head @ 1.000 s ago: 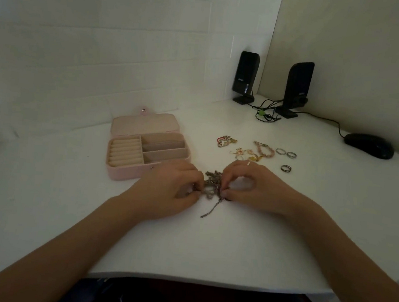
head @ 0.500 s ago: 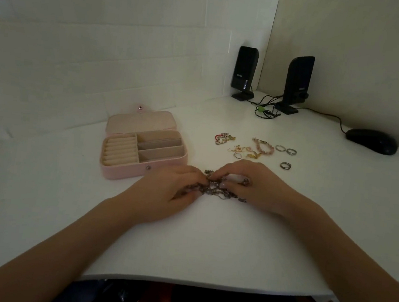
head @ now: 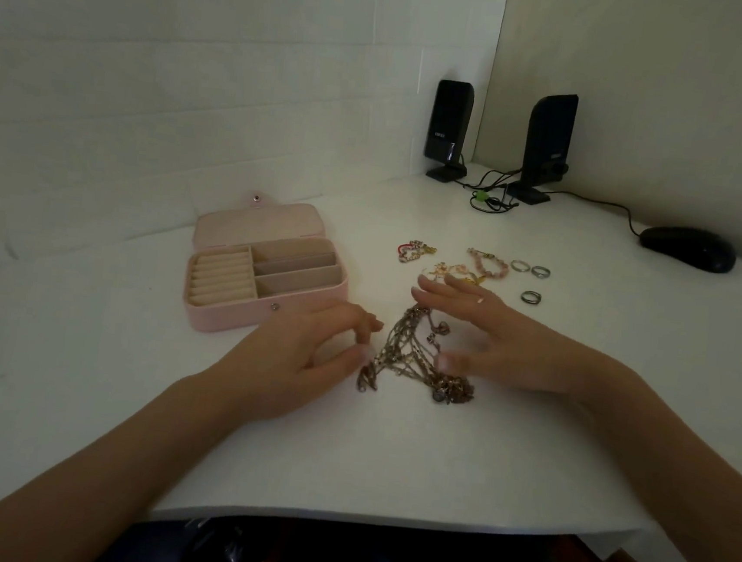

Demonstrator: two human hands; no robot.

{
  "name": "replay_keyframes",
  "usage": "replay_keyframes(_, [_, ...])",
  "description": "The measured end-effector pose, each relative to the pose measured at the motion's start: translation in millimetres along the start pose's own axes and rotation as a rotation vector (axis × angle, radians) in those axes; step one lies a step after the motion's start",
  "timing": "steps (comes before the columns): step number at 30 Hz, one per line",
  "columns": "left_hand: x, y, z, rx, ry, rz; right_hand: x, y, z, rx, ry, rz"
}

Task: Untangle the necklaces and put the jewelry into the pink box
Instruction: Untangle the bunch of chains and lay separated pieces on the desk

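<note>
- Head view: one white table [head: 388,454], widest thing in sight, set into a corner between a pale wall of brick-like panels on the left and a plain beige wall on the right; near edge toward the bottom, dark clothing below it.
- Two bare forearms reaching in from the bottom corners.
- One pink box [head: 266,270], lid laid flat back, left of centre on the table; inside, one ridged ring-roll section on the left and three long compartments on the right, nothing seen in any of them.
- Two black speakers [head: 449,127] upright in the far corner, a knot of black cable between their bases.
- One black mouse [head: 687,247] at far right, corded.
- Left hand [head: 307,356] beside the box's near right corner, fingers curled, thumb and fingertips close together at the left end of the chains; whether pinching a strand, cannot tell.
- Right hand [head: 499,338] spread, fingers straight and apart, over the right side of the chains, gripping nothing seen.
- One tangle of necklaces [head: 416,357] lying on the table between the two hands, several thin chains fanned out, small pendants bunched at its near ends; count of chains not readable.
- Three small clusters of coloured jewelry [head: 488,265] behind the right hand, well apart from the box.
- Three rings [head: 531,297] right of those: two side by side, one nearer.
</note>
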State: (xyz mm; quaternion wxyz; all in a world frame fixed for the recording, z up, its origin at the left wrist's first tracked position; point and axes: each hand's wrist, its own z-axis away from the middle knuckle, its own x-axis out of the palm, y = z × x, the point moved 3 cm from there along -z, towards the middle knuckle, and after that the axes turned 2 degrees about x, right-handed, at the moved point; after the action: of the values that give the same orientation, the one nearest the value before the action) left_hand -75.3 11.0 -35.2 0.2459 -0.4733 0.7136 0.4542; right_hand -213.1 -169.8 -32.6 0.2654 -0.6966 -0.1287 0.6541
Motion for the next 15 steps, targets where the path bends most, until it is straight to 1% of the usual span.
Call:
replay_keyframes(1, [4.5, 3.0, -1.0, 0.004, -0.044, 0.031, -0.1, -1.6, -1.1, -0.039, 0.077, -0.081])
replay_keyframes(2, [10.1, 4.9, -2.1, 0.020, -0.095, 0.035, -0.1, -2.6, -2.5, -0.065, 0.141, -0.092])
replay_keyframes(3, [14.8, 5.4, -3.3, 0.041, -0.141, 0.004, 0.1, -2.4, -3.8, -0.063, 0.166, -0.048])
replay_keyframes(5, [17.7, 2.6, -5.5, 0.082, -0.175, -0.069, 1.1, 0.9, -5.6, -0.022, 0.117, 0.093])
replay_keyframes(8, [6.8, -4.1, -6.0, 0.072, -0.113, -0.181, -4.3, 6.2, -0.3, 0.088, 0.004, 0.200])
replay_keyframes(10, [0.6, -4.3, -4.6, 0.085, -0.047, -0.268, -8.5, 6.0, 5.5, 0.127, -0.022, 0.197])
replay_keyframes(11, [-0.5, -3.8, -4.6, 0.080, -0.024, -0.284, -9.3, 6.1, 6.4, 0.130, -0.008, 0.180])
replay_keyframes(14, [4.1, -2.5, -6.4, 0.016, -0.048, -0.183, -4.2, -0.3, 3.6, 0.024, 0.102, 0.120])
replay_keyframes(15, [8.2, -2.2, -7.3, 0.003, -0.082, -0.157, 0.9, -3.8, 2.0, -0.022, 0.096, 0.097])
